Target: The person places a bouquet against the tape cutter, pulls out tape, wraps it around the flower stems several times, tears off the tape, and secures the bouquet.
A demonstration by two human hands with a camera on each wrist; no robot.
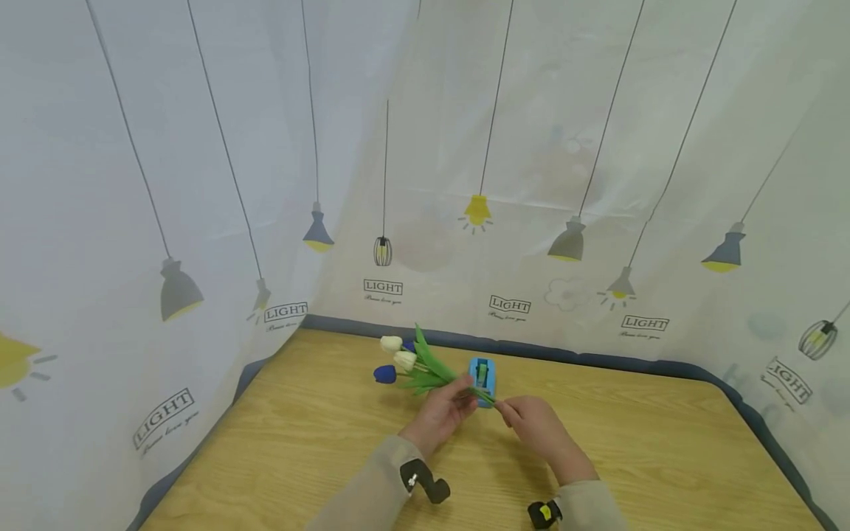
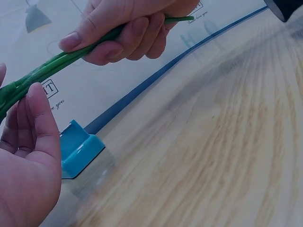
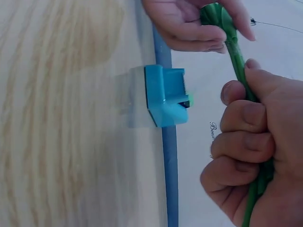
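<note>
A bunch of artificial tulips (image 1: 432,363), with white and blue heads and green leaves, is held aslant above the table, heads to the left. My left hand (image 1: 443,414) holds it just below the leaves, between thumb and fingers. Farther down, my right hand (image 1: 536,428) grips the green stems (image 3: 238,60) with its fingers curled round them. In the left wrist view a stem end (image 2: 184,19) sticks out past the right hand. Just behind the stems, a blue tape dispenser (image 1: 490,369) stands on the table; its toothed edge shows in the right wrist view.
The wood-grain table (image 1: 299,435) has a dark blue edge strip (image 1: 564,354) along its back and sides. A pale curtain (image 1: 451,133) printed with hanging lamps surrounds it. Black camera mounts (image 1: 425,483) are strapped to both wrists over light sleeves.
</note>
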